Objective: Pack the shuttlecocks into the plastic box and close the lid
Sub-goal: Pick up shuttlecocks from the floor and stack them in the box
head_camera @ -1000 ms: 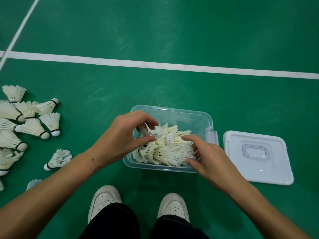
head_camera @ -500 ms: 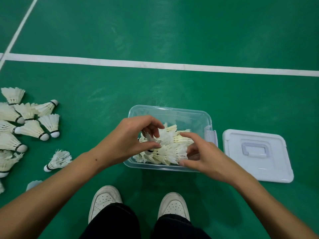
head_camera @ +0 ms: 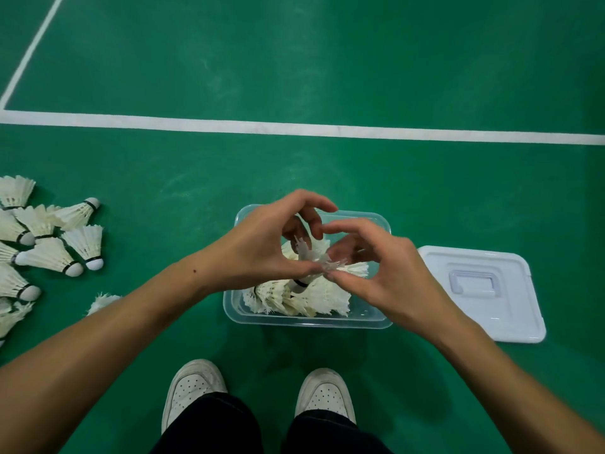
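Both hands have lifted from inside the box and drawn together above it since a second ago, when they were apart and low among the packed feathers. Left hand (head_camera: 262,247) now arches over the far left part of the plastic box (head_camera: 307,321), wrist bent, fingers (head_camera: 314,204) curled forward and down, thumb pressed against the skirt of one shuttlecock (head_camera: 306,257) that it grips, raised above the rest. That shuttlecock points its cork toward the near side, its black band showing just below the thumb. Right hand (head_camera: 386,270) comes in from the right, forearm slanting up from the near right corner; its index finger hooks over toward the left hand and its thumb tip meets the feathers of the same shuttlecock, pinching them. The two thumbs nearly touch.

Beneath the hands, the clear box sits on the green floor (head_camera: 327,67), with a heap of white shuttlecocks (head_camera: 311,299) lying inside it, mostly in the near half. The white lid (head_camera: 484,293) lies flat on the floor just beside the box on the right, handle side up, not on the box.

At the far left a loose cluster of shuttlecocks (head_camera: 49,240) lies on the floor, well apart from the box. A white court line (head_camera: 327,129) crosses the floor beyond. Two white shoes (head_camera: 193,388) and dark trouser legs show at the near edge.
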### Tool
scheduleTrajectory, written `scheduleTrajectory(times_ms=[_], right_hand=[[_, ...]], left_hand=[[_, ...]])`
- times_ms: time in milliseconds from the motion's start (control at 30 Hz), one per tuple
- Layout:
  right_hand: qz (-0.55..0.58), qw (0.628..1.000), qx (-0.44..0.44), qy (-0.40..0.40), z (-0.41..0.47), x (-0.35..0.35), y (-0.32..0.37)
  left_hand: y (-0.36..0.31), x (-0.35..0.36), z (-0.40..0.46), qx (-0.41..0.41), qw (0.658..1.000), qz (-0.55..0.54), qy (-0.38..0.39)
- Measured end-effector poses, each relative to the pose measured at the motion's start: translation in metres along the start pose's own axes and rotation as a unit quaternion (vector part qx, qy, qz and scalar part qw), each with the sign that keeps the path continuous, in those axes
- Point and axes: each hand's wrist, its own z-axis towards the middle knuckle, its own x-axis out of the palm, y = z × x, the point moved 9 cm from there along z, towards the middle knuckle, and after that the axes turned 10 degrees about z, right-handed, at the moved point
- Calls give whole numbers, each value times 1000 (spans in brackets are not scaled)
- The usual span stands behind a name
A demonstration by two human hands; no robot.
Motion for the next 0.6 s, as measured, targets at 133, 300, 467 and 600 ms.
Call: scheduleTrajectory(times_ms=[133,300,467,600], right_hand=[[-48,999,-8,-19,-5,-8,-5],[-131,988,12,-85,-29,-43,-17],[-174,978,59,-97,-51,-52,-33],[-159,979,98,-80,-55,-42,-47]], left_hand=[[-2,2,3,7,999,7,-32],[3,7,0,-3,996,62,-64],[34,38,-9,-42,989,135,33],[41,65,-7,-42,979,183,76]])
